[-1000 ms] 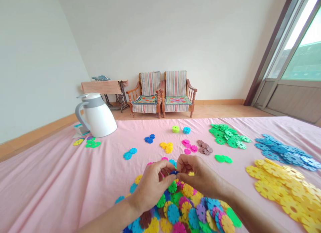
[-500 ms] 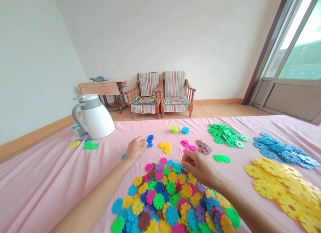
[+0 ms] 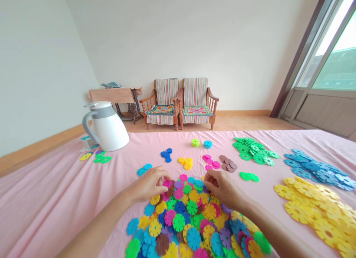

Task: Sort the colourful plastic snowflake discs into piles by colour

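A heap of mixed-colour plastic snowflake discs [image 3: 180,222] lies right before me. At its upper left edge is my left hand [image 3: 152,183], its thumb and fingers curved and apart around a pink disc [image 3: 167,183] that still lies on the heap. Over the upper right edge my right hand [image 3: 224,185] is closed, fingertips down at the discs; whatever is between them is hidden. Beyond the hands lie small groups of dark blue discs [image 3: 167,155], yellow discs [image 3: 185,162], pink discs [image 3: 210,162], brown discs [image 3: 228,164] and light blue discs [image 3: 144,169].
On the pink cloth [image 3: 55,198] stands a white jug [image 3: 112,130] at the left, with a few green discs [image 3: 102,158] near it. Larger piles of green discs [image 3: 254,151], blue discs [image 3: 319,169] and yellow discs [image 3: 319,209] spread on the right. Two wooden armchairs [image 3: 196,98] stand behind.
My left hand has come back from the dark blue group to the heap's edge, uncovering the light blue group, and its fingers have parted. My right hand has hardly moved.
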Demonstrator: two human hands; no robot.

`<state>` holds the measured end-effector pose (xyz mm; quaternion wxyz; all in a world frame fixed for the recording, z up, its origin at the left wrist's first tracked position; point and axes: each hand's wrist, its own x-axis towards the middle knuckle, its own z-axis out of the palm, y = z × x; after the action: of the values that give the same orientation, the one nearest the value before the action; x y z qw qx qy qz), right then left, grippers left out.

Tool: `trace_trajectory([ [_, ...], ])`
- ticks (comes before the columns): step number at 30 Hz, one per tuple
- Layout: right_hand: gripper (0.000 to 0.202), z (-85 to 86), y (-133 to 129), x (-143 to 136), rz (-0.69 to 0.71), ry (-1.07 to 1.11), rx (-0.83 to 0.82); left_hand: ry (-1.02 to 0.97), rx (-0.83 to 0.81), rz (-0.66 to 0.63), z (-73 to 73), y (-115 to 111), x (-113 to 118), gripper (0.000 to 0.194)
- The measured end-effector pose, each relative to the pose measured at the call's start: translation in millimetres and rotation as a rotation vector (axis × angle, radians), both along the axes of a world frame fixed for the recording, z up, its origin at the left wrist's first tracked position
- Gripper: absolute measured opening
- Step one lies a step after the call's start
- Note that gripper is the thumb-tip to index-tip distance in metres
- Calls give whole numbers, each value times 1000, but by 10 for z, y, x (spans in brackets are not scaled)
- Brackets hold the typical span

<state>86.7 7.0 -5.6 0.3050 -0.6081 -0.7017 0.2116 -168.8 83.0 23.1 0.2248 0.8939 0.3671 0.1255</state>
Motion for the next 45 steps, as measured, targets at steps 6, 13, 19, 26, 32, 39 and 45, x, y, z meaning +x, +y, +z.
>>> trace_trajectory([
  [6,12,11,-10,8,18,-4,-8,-25,-3,-1,-87,38,-26,17],
  [13,12,0,36,33,9,11,33,-96,130,82,-125,101,47,24],
  [19,15,-98,28,282,-132,-57,102,-358,-147,198,-94,161,358,19],
  [26,15,-339,-175,389,-208,-128,171,-434,-329,160,-231,349,1098,11],
  [32,15,-229,-248,335,-180,-157,163,-461,-312,183,-272,471,1340,17],
  [39,17,-264,-227,333,-180,-141,157,-294,-234,88,-143,463,627,15],
  [45,17,-303,-209,308,-176,-156,157,-194,-136,-23,-140,275,289,19],
])
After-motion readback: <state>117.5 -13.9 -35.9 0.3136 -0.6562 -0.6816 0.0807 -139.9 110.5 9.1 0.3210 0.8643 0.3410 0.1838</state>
